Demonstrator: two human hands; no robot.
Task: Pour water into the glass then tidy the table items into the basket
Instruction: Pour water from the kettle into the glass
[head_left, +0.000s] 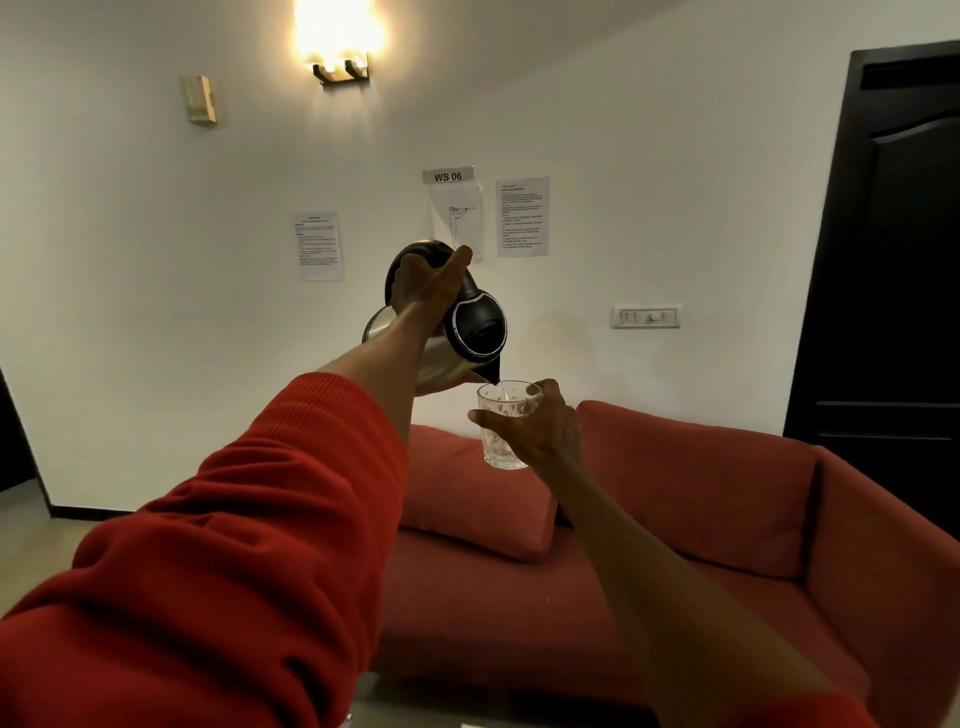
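Kettle (441, 332) tipped steeply in the left hand (426, 291), fingers wrapped round its handle, spout just over the rim of the glass (506, 423), which the right hand (540, 426) grips in mid-air above the red sofa (675, 519). With both held up unsupported, a small wobble or too steep a tilt could send water past the rim onto the cushions; neither table nor basket is in sight

Red sofa (649, 597) — one red cushion (467, 493) lying on seat.
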